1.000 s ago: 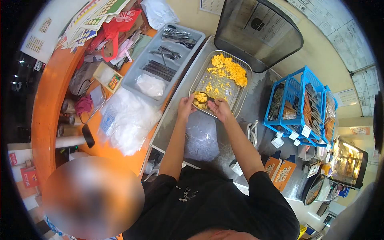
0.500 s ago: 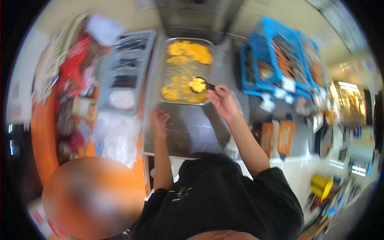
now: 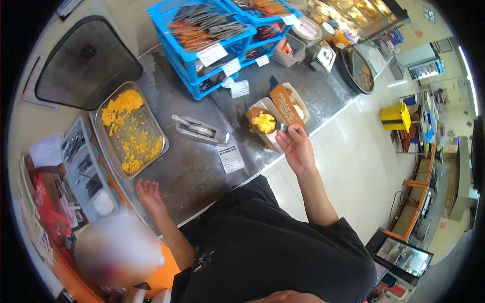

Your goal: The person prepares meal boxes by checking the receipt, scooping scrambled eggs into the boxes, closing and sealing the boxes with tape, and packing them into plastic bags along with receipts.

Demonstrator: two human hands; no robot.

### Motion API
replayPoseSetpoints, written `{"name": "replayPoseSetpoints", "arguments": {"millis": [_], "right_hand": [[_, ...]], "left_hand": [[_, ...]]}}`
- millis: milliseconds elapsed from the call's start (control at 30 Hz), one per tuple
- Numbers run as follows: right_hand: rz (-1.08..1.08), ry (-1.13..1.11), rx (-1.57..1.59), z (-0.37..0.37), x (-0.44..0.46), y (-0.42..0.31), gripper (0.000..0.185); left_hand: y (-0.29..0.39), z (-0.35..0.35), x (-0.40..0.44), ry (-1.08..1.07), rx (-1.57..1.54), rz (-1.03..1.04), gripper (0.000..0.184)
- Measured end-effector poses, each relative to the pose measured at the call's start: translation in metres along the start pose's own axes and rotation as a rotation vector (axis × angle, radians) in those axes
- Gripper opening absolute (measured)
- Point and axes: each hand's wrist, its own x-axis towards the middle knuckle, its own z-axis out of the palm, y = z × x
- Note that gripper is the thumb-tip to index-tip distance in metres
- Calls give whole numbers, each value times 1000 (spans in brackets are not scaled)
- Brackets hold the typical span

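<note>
My right hand [image 3: 295,144] grips the handle of a black scoop [image 3: 277,128], which holds yellow scrambled egg [image 3: 263,121]. The scoop is over the nearer of two open cardboard takeaway boxes [image 3: 273,144], with brown printed lids. Close by, the second box [image 3: 298,103] has something pale inside. My left hand [image 3: 150,196] is empty, fingers apart, by the counter's front edge. A metal tray [image 3: 162,146] of more scrambled egg lies just beyond it, with part of its bottom showing.
A tape dispenser [image 3: 201,130] and a printed slip [image 3: 231,159] lie on the steel counter [image 3: 192,187]. Blue crates [image 3: 189,76] of packets stand behind. A grey cutlery bin [image 3: 88,169] is at left; a round black pan [image 3: 356,69] is at right.
The view has turned right. My right hand has carried the scoop of egg from above the metal tray to the takeaway box. My left hand stays empty near the tray.
</note>
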Motion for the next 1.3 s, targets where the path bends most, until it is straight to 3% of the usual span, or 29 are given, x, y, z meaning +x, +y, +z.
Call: {"name": "replayPoseSetpoints", "arguments": {"millis": [233, 333, 500, 700, 833, 933, 1300], "right_hand": [[-394, 208, -157, -52, 55, 33, 9], [-590, 189, -586, -45, 75, 44, 11], [-631, 25, -1194, -53, 83, 57, 10], [-785, -94, -1198, -56, 82, 53, 9], [-719, -155, -1319, -62, 83, 53, 9], [-653, -92, -1162, -62, 84, 50, 7], [-956, -351, -1436, -88, 77, 55, 16]], "left_hand": [[7, 0, -8, 6, 58, 12, 38], [14, 4, -13, 9, 65, 25, 37], [26, 9, -18, 41, 91, 27, 36], [29, 6, -19, 37, 78, 30, 35], [27, 15, -19, 36, 138, 22, 36], [27, 16, -15, 39, 159, 24, 37], [27, -1, 5, 57, 196, 43, 34]]}}
